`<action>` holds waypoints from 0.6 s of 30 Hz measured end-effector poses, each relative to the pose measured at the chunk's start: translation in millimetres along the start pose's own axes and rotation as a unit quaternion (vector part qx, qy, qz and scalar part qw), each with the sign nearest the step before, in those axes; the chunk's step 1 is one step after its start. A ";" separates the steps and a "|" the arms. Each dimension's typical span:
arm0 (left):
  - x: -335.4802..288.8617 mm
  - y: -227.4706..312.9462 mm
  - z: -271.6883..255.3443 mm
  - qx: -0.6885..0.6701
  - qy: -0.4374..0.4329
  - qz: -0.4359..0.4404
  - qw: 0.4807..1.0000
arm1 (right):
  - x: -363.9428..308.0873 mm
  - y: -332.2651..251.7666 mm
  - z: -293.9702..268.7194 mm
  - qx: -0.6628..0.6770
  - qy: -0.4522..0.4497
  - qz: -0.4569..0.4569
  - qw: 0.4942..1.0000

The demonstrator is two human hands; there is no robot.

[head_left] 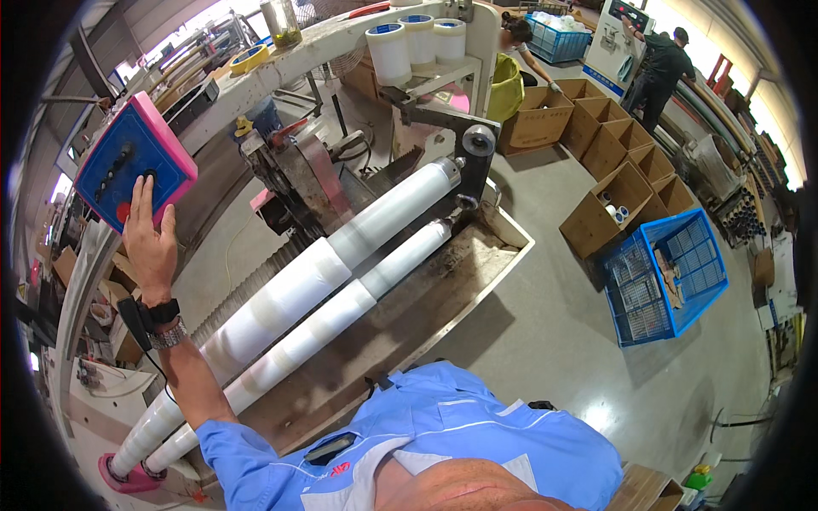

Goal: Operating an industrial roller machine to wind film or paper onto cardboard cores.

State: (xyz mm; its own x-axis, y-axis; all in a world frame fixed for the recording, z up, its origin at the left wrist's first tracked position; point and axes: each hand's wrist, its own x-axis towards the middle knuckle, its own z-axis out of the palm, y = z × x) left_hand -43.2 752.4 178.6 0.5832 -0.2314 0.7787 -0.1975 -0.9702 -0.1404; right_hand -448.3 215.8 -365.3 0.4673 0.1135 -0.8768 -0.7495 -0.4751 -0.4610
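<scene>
My left hand (pixel 152 247) reaches up to a control box (pixel 136 162) with a blue face and pink sides. Its fingers are stretched out over the panel, the tips at a dark knob by a red button (pixel 123 211). Nothing is held in it. A black band and a metal watch are on the wrist. Below and right of the forearm, two long white wrapped rollers (pixel 290 294) run slantwise across the machine, the upper one thicker. Their near ends meet a pink fitting (pixel 128 477), their far ends the metal end mounts (pixel 460 170). My right hand is out of sight.
White rolls (pixel 388 55) stand on the machine's ledge, and a yellow tape roll (pixel 249 60) lies on the frame. A trough (pixel 460 289) runs under the rollers. Rightward are cardboard boxes (pixel 596 226) and a blue crate (pixel 682 302). Two people (pixel 660 72) work beyond.
</scene>
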 end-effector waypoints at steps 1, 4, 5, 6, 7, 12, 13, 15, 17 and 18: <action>1.4 1.2 0.7 -0.009 -0.004 -0.004 1.000 | 1.3 -0.2 -1.4 0.020 0.007 0.004 1.000; 2.2 7.7 -4.4 -0.019 -0.004 -0.019 1.000 | 6.0 -1.2 -5.6 0.072 0.023 0.012 0.997; 1.0 8.8 -5.0 -0.017 -0.006 -0.020 1.000 | 7.1 -1.4 -9.3 0.079 0.026 0.013 0.996; 1.9 7.4 -2.7 -0.026 -0.003 -0.021 0.999 | 5.8 -1.5 -9.6 0.090 0.031 0.016 0.995; 3.0 6.5 -0.6 -0.034 0.001 -0.023 0.999 | 4.6 -2.4 -9.2 0.105 0.036 0.020 0.994; 3.7 8.7 -1.1 -0.041 0.010 -0.028 0.999 | 3.2 1.4 -12.2 0.119 0.041 0.022 0.992; 2.9 9.1 -2.1 -0.041 0.012 -0.034 0.999 | 1.3 4.0 -12.4 0.116 0.040 0.023 0.992; 2.9 12.2 -2.4 -0.037 0.011 -0.037 0.999 | 0.0 7.4 -13.2 0.108 0.036 0.024 0.993; 3.5 12.6 -1.7 -0.032 0.008 -0.042 0.999 | -4.1 13.1 -12.3 0.095 0.031 0.026 0.995; 5.4 11.7 0.2 -0.034 0.006 -0.036 0.999 | -4.9 14.6 -13.6 0.088 0.030 0.025 0.995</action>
State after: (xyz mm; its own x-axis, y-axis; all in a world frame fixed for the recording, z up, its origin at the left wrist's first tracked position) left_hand -42.3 739.8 181.0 0.5877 -0.1601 0.7930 -0.2088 -0.9770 -0.0425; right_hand -455.2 196.5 -365.8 0.4508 0.0396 -0.8917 -0.8406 -0.3172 -0.4391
